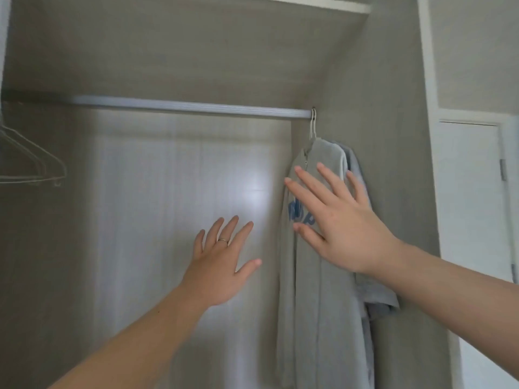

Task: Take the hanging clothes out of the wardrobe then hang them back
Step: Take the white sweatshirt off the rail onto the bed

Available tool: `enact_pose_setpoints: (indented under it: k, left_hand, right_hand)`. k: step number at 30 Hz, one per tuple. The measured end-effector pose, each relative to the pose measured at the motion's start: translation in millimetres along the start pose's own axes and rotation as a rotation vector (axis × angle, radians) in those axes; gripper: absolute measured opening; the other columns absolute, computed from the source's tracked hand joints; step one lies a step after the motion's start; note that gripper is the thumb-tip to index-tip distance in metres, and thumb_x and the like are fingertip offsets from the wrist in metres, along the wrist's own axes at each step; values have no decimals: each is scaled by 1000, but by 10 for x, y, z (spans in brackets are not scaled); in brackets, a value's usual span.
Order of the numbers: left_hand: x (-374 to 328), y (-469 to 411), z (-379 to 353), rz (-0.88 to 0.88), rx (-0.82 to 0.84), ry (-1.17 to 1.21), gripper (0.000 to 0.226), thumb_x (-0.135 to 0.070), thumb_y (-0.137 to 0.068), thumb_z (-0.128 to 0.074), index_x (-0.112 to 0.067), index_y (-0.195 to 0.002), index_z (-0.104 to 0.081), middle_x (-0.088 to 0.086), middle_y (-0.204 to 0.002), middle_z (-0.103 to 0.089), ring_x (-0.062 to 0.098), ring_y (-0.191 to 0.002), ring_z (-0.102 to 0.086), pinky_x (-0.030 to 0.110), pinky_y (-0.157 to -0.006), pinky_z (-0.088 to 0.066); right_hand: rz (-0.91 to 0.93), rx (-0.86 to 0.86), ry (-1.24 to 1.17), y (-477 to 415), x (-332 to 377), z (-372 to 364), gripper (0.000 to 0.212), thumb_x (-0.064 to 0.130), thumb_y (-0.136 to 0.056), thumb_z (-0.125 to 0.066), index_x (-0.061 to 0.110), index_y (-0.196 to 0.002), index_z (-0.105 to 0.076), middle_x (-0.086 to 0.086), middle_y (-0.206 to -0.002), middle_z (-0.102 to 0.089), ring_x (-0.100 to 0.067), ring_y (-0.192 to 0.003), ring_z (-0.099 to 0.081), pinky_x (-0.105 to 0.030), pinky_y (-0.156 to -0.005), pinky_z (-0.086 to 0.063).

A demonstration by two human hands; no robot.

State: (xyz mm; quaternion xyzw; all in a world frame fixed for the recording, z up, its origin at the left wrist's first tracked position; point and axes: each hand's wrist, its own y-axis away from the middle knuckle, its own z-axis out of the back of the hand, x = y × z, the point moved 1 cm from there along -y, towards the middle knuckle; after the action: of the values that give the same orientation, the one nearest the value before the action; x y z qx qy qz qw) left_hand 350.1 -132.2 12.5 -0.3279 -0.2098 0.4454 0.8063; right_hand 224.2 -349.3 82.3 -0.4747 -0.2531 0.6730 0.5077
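A grey shirt with blue lettering [317, 290] hangs on a white hanger [312, 127] at the far right end of the silver wardrobe rail [182, 105]. Another grey garment [356, 169] hangs right behind it, pressed to the side wall. My right hand [337, 220] is spread flat in front of the shirt's chest, fingers straight; whether it touches the cloth I cannot tell. My left hand [224, 259], a ring on one finger, is held open in the empty middle of the wardrobe, holding nothing.
Several empty wire hangers [33, 161] hang at the far left of the rail. The wardrobe's right side wall [393, 136] stands close behind the clothes. A white door [471, 197] is outside to the right. A shelf edge [309, 2] runs above.
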Motion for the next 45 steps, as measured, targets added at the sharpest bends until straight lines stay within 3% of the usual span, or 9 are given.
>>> enact_pose_setpoints:
  k: [5,14,20,24,29,36,40,42,45]
  left_hand:
    - [3,-640,-79,-16,-75,157,71,-71,-94,-26,-44,-155,-1,-11,-166,8,13,-151,16,45,-122,5]
    - [-153,-1643,-388,-81,-65,457,69,-65,-97,-33,-38,-157,-10,-8,-167,-2,16,-152,4,43,-122,-3]
    - [-318,-2211,-712,-49,0,807,78,-69,-93,-39,-36,-158,-9,-5,-165,-14,22,-151,-13,47,-120,-18]
    - [-459,-2479,-938,-17,110,1064,107,-86,-69,-39,-34,-158,-12,-3,-165,-17,23,-150,-19,49,-121,-21]
    - [-702,-2656,-1093,-39,123,1160,94,-75,-83,-47,-32,-158,-10,-4,-164,-19,24,-150,-22,49,-121,-22]
    - [-857,-2843,-1143,-65,100,1348,91,-71,-85,-50,-32,-158,-14,1,-162,-22,28,-147,-25,50,-120,-22]
    - [-838,-2846,-1152,-66,88,1377,90,-69,-87,-49,-30,-159,-11,1,-163,-20,28,-148,-24,49,-121,-21]
    - [-800,-2849,-1169,-80,96,1388,92,-72,-86,-49,-30,-158,-11,1,-163,-20,28,-147,-25,50,-121,-22]
    - [-738,-2849,-1175,-99,122,1409,109,-87,-68,-47,-34,-157,-15,0,-163,-21,27,-147,-26,52,-120,-24]
  right_hand:
    - [-50,17,149,-311,-246,-8,68,56,-90,-32,27,-152,-31,2,-158,-32,-31,-146,-25,-60,-113,-18]
    - [-248,60,301,-739,-549,-61,67,59,-91,-25,28,-151,-29,7,-150,-42,-25,-139,-35,-51,-110,-25]
    - [-437,190,327,-1088,-643,-112,54,47,-99,-38,24,-147,-31,0,-137,-54,-29,-125,-44,-43,-99,-36]
    - [-500,236,349,-1307,-701,-220,38,36,-97,-41,16,-128,-48,-9,-122,-62,-34,-114,-51,-39,-86,-42]
    - [-586,295,393,-1587,-864,-402,15,26,-92,-46,12,-88,-48,-14,-103,-60,-35,-96,-57,-32,-68,-37]
    - [-746,279,359,-1933,-911,-565,18,8,-86,-49,10,-69,-44,-10,-75,-47,-26,-56,-47,-29,-58,-40]
    - [-839,262,217,-1988,-945,-766,13,14,-92,-45,9,-80,-48,-6,-77,-46,-28,-69,-52,-27,-61,-41]
    - [-891,242,131,-1994,-946,-814,13,16,-94,-43,8,-91,-53,-5,-79,-48,-23,-67,-51,-25,-54,-37]
    - [-927,236,73,-2028,-958,-807,18,20,-95,-42,7,-95,-54,-8,-89,-53,-24,-73,-54,-25,-58,-39]
